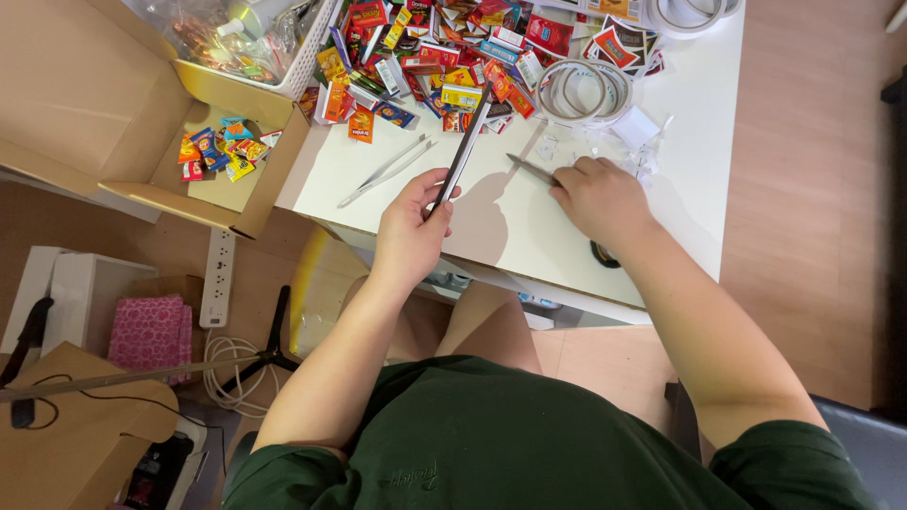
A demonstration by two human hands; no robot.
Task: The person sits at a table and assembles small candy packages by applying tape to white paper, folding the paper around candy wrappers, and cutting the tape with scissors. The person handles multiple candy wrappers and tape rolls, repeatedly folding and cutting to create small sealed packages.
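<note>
One thin dark flat card (463,156), edge-on.

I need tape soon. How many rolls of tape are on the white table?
2. One tape roll lies flat beside the pile of small packets. A second roll sits at the table's far edge, partly cut off. Others may be hidden beyond view.

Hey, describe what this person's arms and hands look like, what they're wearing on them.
Both arms are bare from the short sleeves down. The left hand and right hand wear no gloves, and no rings, watch or bracelet can be seen. The sleeves belong to a dark green T-shirt with small tone-on-tone embroidery on the front.
</note>
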